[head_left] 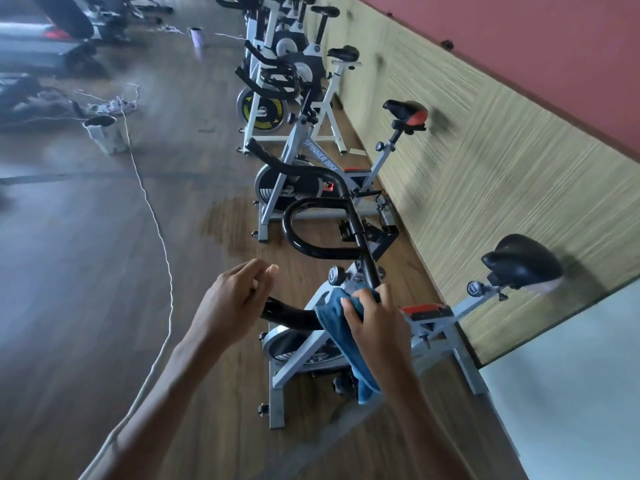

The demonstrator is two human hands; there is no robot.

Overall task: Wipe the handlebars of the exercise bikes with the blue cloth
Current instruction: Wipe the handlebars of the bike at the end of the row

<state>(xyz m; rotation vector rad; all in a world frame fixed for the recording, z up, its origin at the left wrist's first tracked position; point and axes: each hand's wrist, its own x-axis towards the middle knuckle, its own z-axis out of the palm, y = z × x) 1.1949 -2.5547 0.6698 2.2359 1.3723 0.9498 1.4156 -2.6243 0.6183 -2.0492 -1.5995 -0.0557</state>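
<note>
The nearest exercise bike has a black looped handlebar (313, 249) running from lower left up to the right. My right hand (375, 318) grips the blue cloth (341, 336), wrapped round the bar near its middle; the cloth's loose end hangs down over the grey frame. My left hand (235, 297) holds the left end of the same handlebar, fingers curled over it. More bikes stand in a row behind; the second one's handlebar (277, 164) is black too.
The bikes line a yellow-green wall panel (485, 161) on the right. A white rope or cable (162, 237) runs across the wooden floor at left. A white cup-like bin (104, 133) and other machines stand at far left. A black saddle (523, 261) is at right.
</note>
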